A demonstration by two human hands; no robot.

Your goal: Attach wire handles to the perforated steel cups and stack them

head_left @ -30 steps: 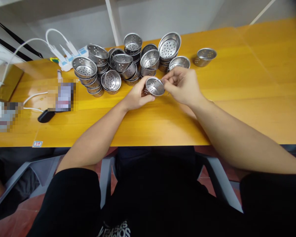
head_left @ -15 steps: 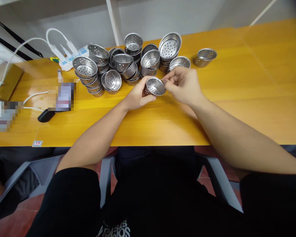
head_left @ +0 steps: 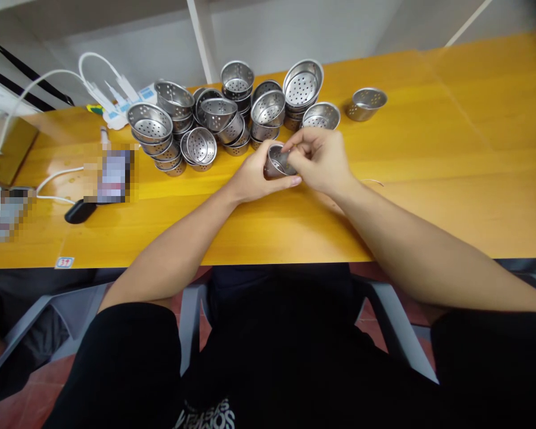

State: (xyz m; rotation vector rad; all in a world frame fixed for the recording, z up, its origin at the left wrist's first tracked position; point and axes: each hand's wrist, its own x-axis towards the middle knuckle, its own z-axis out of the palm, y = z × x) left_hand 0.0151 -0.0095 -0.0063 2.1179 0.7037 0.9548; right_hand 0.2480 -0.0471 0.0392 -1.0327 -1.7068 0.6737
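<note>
My left hand (head_left: 254, 176) is wrapped round a small perforated metal cup (head_left: 274, 162), its thumb along the near side. The cup's mouth is tipped toward my right hand (head_left: 325, 159). Thumb and forefinger of that hand are pinched together at the cup's rim; whatever sits between them is too small or hidden to name. Just behind my hands stand more perforated cups, among them a stack (head_left: 268, 110) and a single cup (head_left: 321, 114) partly covered by my right hand.
Further stacks of cups (head_left: 150, 122) fill the back left of the yellow table (head_left: 429, 149). One cup (head_left: 367, 104) stands apart at right. A thin strand (head_left: 374, 182) lies beyond my right wrist. At left are a power strip (head_left: 116, 116), a phone (head_left: 114, 176) and a black object (head_left: 80, 211).
The held cup has turned from facing up to tilting rightward. My right fingers have shifted slightly left over its rim. My left thumb reaches further along the cup.
</note>
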